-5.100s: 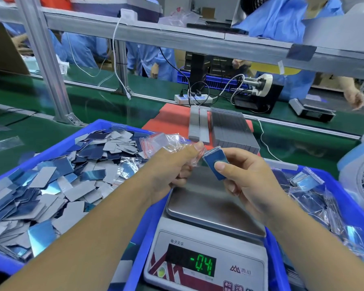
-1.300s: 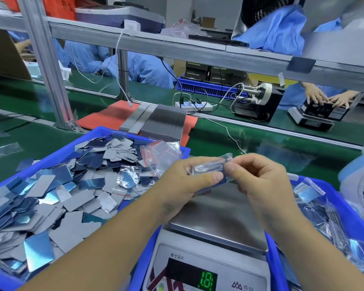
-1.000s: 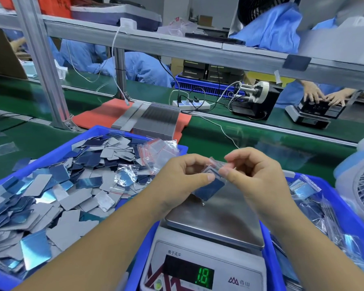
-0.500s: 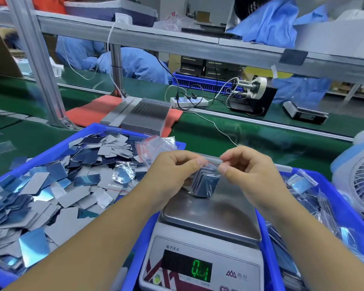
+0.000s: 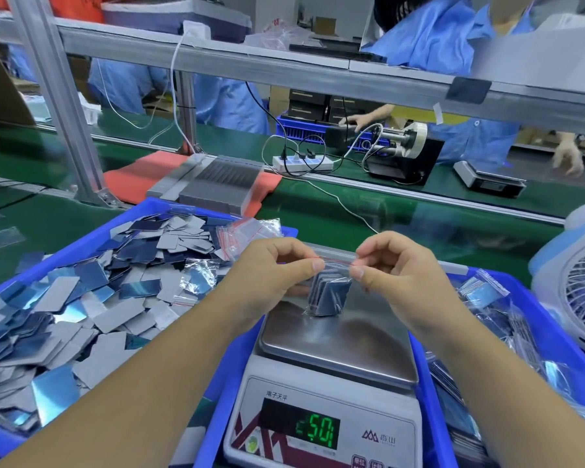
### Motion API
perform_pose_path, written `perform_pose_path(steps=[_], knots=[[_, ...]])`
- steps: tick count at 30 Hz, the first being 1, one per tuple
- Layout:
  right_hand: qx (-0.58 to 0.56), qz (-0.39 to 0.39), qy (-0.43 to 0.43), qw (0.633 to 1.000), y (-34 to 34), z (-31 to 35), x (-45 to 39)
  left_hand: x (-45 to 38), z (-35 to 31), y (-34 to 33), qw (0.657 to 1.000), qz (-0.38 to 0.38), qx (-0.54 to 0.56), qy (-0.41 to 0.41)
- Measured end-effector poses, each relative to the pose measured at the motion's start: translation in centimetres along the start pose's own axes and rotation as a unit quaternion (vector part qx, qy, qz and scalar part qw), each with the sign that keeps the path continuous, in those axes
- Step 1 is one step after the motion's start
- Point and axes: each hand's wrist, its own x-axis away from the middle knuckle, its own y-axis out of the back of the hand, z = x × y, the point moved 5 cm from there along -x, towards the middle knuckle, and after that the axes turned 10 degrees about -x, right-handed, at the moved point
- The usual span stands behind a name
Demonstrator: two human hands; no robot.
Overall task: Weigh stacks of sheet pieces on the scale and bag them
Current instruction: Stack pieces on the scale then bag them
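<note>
I have both hands pinching the red zip strip of the small clear bag (image 5: 328,292), left hand (image 5: 277,271) at one end, right hand (image 5: 395,268) at the other, each grip clenched on the strip. Below the grips the bag hangs with its stack of sheet pieces (image 5: 330,297), its lower corner touching the pan of the scale (image 5: 338,342). To seal well, I judge I should run my thumb pads along the strip between the grips, pressing until it closes end to end, keeping the pieces well under the seal. Left of my left grip sits the blue bin (image 5: 81,244) of loose pieces.
</note>
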Motion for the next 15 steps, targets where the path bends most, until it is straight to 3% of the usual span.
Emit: perform_pose_path(steps=[15], knots=[[0.009,0.009,0.036,0.999,-1.7,-0.3,0.2,0.2,-0.2,-0.8,0.998,0.007,-0.05,-0.027]])
